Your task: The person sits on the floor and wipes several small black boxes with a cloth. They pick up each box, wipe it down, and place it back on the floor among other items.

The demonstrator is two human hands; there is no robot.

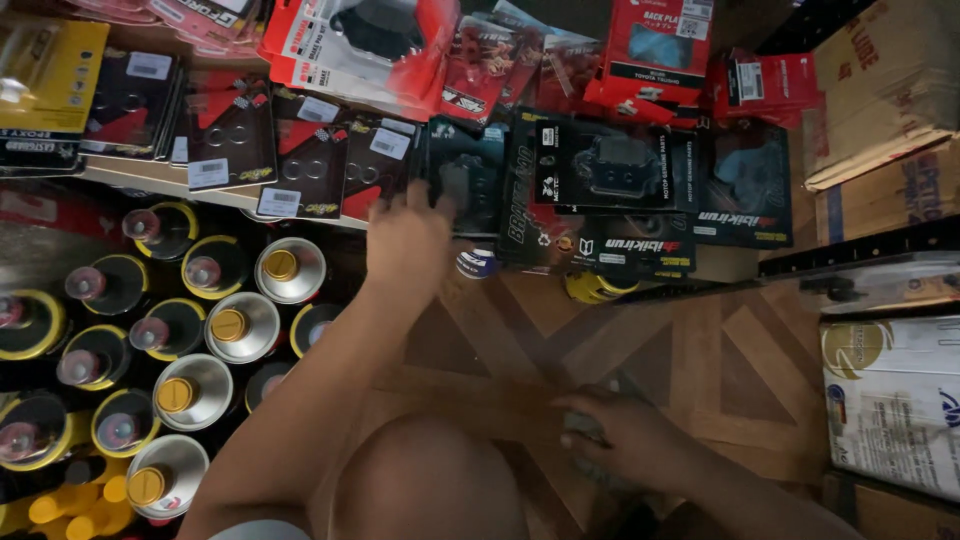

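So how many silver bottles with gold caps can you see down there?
5. They run in a diagonal line at the left: one nearest the shelf, then, plus a partly hidden one beside the left arm. More may be hidden.

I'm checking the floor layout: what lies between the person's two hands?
In the head view, bare patterned wooden floor lies between the left hand, up at a dark blister pack, and the right hand resting low on the floor.

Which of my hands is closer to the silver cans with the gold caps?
Left. Your left hand reaches to the dark packets just right of the silver cans. Your right hand rests low on the wooden floor, much farther right.
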